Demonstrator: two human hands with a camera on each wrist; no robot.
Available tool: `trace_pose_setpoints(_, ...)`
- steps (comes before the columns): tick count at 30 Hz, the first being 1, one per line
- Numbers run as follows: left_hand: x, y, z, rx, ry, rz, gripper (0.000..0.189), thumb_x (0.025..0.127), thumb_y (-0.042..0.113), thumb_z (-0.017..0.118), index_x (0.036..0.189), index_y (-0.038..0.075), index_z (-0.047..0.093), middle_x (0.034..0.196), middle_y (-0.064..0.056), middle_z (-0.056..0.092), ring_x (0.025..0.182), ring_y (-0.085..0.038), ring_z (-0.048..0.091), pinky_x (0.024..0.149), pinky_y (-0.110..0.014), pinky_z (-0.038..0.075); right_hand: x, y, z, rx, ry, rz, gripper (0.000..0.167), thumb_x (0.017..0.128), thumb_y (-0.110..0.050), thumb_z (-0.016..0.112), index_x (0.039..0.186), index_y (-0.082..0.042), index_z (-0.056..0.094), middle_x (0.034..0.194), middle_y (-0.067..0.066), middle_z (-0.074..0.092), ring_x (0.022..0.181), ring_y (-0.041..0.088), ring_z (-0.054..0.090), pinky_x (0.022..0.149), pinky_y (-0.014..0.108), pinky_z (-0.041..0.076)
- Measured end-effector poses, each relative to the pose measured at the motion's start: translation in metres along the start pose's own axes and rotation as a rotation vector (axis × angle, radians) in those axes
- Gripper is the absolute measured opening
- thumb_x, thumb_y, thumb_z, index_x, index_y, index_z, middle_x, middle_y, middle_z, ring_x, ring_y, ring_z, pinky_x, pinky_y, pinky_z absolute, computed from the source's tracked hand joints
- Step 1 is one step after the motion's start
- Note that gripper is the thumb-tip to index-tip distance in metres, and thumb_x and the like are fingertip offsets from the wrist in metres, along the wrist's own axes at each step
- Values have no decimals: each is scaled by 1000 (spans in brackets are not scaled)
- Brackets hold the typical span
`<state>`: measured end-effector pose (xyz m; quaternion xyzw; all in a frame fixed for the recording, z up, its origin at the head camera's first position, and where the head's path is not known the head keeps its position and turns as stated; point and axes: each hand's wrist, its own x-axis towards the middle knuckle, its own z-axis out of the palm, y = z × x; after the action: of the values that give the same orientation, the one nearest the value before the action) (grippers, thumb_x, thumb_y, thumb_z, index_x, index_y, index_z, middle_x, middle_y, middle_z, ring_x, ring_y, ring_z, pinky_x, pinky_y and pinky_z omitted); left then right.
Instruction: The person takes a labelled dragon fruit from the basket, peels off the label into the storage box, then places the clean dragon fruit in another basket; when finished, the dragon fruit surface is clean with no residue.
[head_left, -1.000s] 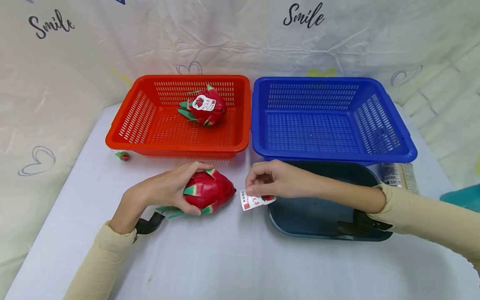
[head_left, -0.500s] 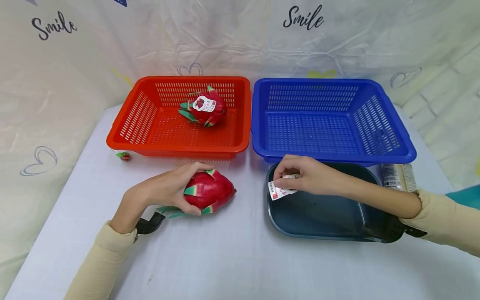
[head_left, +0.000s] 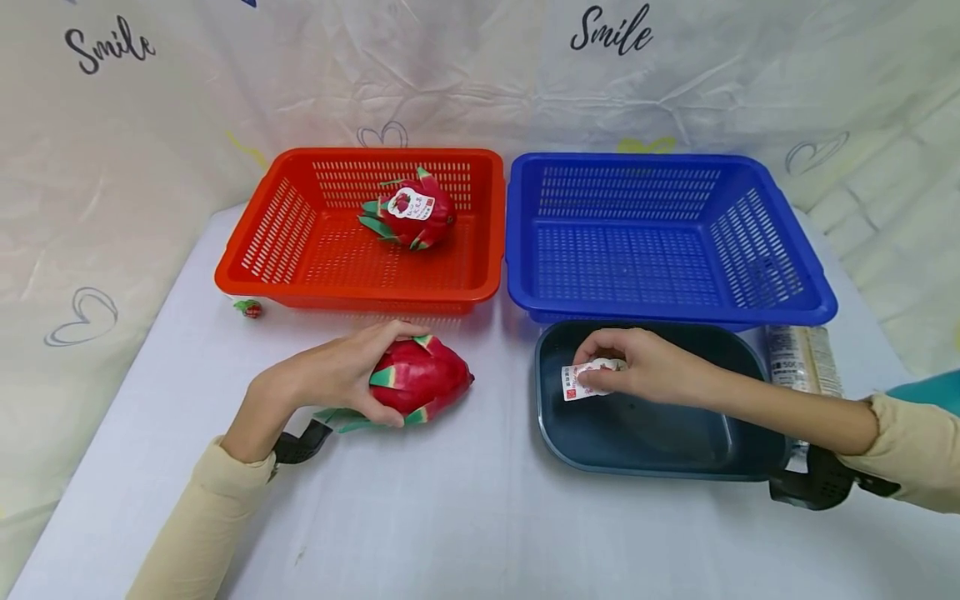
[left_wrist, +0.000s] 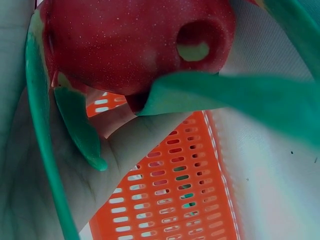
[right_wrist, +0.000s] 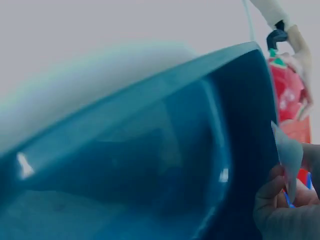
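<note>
Left hand on dragon fruit, right hand with printed label.
The left hand's thumb and fingers curl around the dragon fruit on the white table, near side of the red basket, probably to prevent rolling. At right, the other hand pinches the label above the dark basin, which perhaps keeps it from folding.

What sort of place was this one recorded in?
Likely an indoor, staged tabletop workspace: a wrinkled cream printed sheet rises behind a flat white cloth-like tabletop bearing a rectangular red plastic basket and a rectangular blue plastic basket.
</note>
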<state>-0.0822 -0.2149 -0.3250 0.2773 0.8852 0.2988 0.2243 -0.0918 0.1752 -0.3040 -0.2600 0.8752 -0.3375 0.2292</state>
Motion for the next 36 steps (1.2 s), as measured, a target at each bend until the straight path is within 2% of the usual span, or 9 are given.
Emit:
trace_pose_setpoints(3, 0, 0, -1, -3, -2, -1, 99, 64, 46, 88, 142, 33, 29, 134, 9, 44, 127, -14, 42, 83, -30, 57, 1, 6, 3, -12, -7, 27, 24, 90, -24, 68, 108, -8, 65, 94, 3, 66, 82, 15, 56, 66, 20, 51)
trace_pose_setpoints(12, 0, -2, 2, 5, 15, 30, 96, 65, 44, 88, 141, 31, 30, 134, 9, 45, 126, -14, 44, 84, -30, 57, 6, 10, 14, -59, -24, 32, 29, 90, -20, 67, 114, -5, 63, 101, 8, 66, 87, 16, 56, 73, 21, 50)
trace_pose_setpoints(15, 0, -2, 3, 7, 17, 41, 96, 65, 45, 88, 141, 30, 30, 135, 8, 45, 126, -15, 44, 84, -30, 57, 9, 10, 15, -78, -25, 45, 29, 89, -17, 66, 113, -3, 62, 102, 9, 66, 86, 16, 56, 72, 22, 49)
trace_pose_setpoints(23, 1, -3, 3, 7, 3, 20, 98, 65, 46, 87, 142, 32, 28, 135, 9, 45, 127, -13, 43, 86, -30, 56, 15, 8, 18, -76, -23, 85, 31, 88, -16, 66, 114, -2, 59, 102, 12, 65, 82, 16, 54, 67, 23, 46)
trace_pose_setpoints(27, 1, -2, 2, 9, 4, 19, 98, 65, 46, 87, 142, 32, 28, 135, 9, 45, 127, -13, 43, 86, -31, 56, 18, 9, 20, -97, -34, 78, 34, 87, -17, 66, 116, -1, 59, 103, 13, 65, 82, 16, 55, 69, 25, 45)
trace_pose_setpoints(33, 0, -1, 1, 13, 5, 30, 98, 65, 46, 87, 142, 31, 29, 135, 9, 44, 127, -12, 43, 86, -30, 56, 21, 11, 21, -194, -32, 42, 43, 87, -19, 68, 123, 1, 57, 110, 16, 64, 88, 21, 56, 78, 35, 48)
trace_pose_setpoints(36, 0, 0, 0, 15, 3, 29, 98, 65, 46, 87, 142, 30, 29, 136, 9, 44, 127, -13, 43, 86, -30, 56, 22, 11, 21, -222, -42, 38, 44, 87, -19, 68, 124, 1, 57, 108, 16, 64, 87, 21, 56, 77, 34, 48)
